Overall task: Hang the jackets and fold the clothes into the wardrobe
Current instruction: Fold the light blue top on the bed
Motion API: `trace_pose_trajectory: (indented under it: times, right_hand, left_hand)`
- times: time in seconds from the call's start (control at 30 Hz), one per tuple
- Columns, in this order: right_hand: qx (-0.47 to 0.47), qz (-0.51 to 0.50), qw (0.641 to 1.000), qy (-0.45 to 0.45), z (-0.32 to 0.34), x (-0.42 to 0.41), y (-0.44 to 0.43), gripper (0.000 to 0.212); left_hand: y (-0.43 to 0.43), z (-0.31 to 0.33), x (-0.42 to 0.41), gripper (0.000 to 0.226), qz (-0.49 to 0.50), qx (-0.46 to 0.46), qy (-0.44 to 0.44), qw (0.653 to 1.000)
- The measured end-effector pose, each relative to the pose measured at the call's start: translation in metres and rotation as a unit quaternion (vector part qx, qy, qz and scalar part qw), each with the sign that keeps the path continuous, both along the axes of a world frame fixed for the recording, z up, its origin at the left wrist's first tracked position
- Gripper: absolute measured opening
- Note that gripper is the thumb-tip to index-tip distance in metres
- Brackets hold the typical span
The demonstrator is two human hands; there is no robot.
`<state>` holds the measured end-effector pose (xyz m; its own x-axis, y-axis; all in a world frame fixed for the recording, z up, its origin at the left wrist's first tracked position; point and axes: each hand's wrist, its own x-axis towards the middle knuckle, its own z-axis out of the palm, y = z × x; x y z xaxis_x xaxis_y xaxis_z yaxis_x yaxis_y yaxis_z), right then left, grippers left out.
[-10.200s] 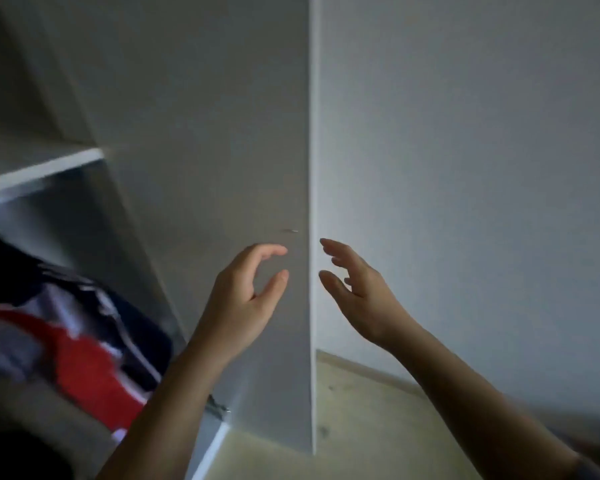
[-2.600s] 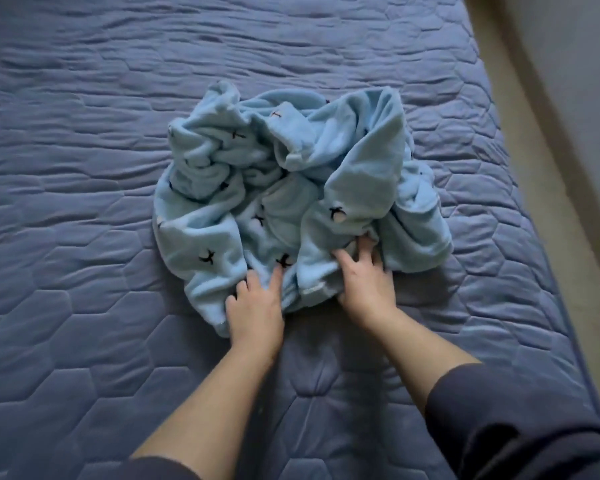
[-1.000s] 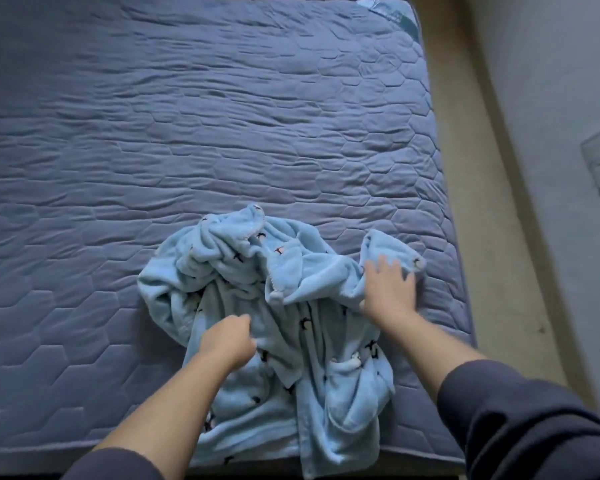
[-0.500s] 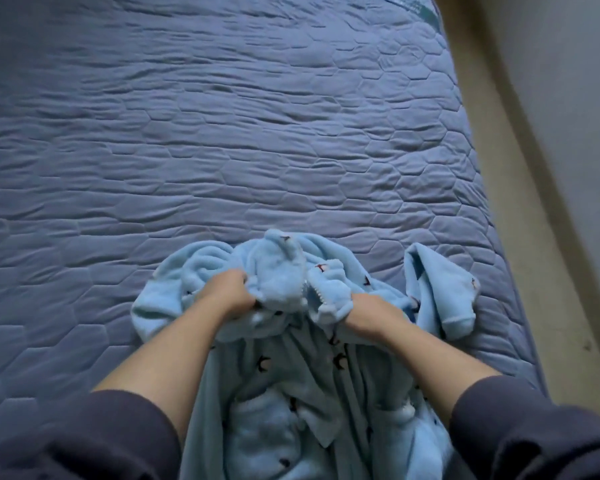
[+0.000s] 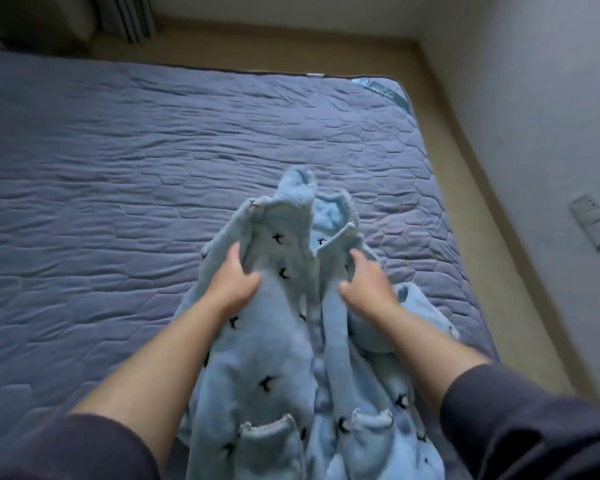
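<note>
Where left hand and right hand grip, jacket hangs below.

Left hand grips light blue fleece jacket by its front panel, fingers sunk in fabric. Right hand grips opposite front panel, just beside left. Collar beyond both hands, opened up. Two scallop-edged pockets nearer than hands, between forearms. Quilted blue bed cover beneath, spreading left of left hand. Wall sockets far right of right hand.
</note>
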<state>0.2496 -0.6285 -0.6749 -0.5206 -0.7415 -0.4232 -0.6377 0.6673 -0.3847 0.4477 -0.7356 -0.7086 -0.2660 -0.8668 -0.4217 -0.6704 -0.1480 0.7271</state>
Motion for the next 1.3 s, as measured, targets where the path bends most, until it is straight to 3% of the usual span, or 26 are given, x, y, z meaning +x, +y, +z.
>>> trace_pose_trajectory:
  times: [0.13,0.27,0.37,0.5,0.57,0.7,0.83,0.97,1.03,1.1,1.23,1.3]
  right_hand:
    - [0.093,0.085,0.991,-0.055,-0.065,0.067,0.044,0.058]
    - [0.107,0.14,0.982,-0.065,-0.112,0.127,0.058,0.057]
    - [0.092,0.172,0.978,-0.07,-0.133,0.161,0.051,0.057]
    - [0.102,0.186,0.972,-0.098,-0.145,0.191,0.043,0.06]
    - [0.111,0.168,0.972,-0.12,-0.143,0.202,0.041,0.062]
    - [0.125,0.179,0.967,-0.133,-0.123,0.223,0.019,0.067]
    - [0.083,0.215,0.96,-0.161,-0.096,0.266,-0.027,0.073]
    - [0.037,0.228,0.951,-0.205,-0.074,0.312,-0.073,0.074]
    - [0.024,0.23,0.95,-0.208,-0.07,0.329,-0.09,0.074]
    - [0.027,0.235,0.952,-0.196,-0.071,0.34,-0.096,0.074]
    - [0.079,0.268,0.947,-0.16,-0.089,0.346,-0.085,0.074]
    - [0.103,0.291,0.944,-0.118,-0.099,0.343,-0.078,0.071]
  left_hand:
    - [0.05,-0.06,0.078,0.051,0.009,0.046,-0.167,0.985]
    - [0.083,-0.099,0.145,0.069,0.115,0.056,-0.232,0.964]
    - [0.095,-0.124,0.169,0.074,0.198,0.142,-0.194,0.95]
    - [0.095,-0.135,0.182,0.029,0.285,0.197,-0.046,0.937]
    - [0.084,-0.124,0.199,0.023,0.32,0.158,-0.023,0.934]
    - [0.034,-0.07,0.271,0.003,0.302,-0.002,-0.172,0.938]
    - [-0.02,-0.008,0.337,0.028,0.265,-0.149,-0.267,0.915]
    - [-0.056,0.026,0.374,0.037,0.229,-0.28,-0.324,0.874]
    - [-0.065,0.029,0.396,0.043,0.284,-0.248,-0.348,0.858]
    - [-0.061,0.02,0.411,0.051,0.346,-0.155,-0.347,0.858]
    - [-0.021,-0.03,0.423,0.048,0.306,-0.024,-0.339,0.889]
    - [-0.003,-0.061,0.423,0.043,0.31,0.046,-0.288,0.905]
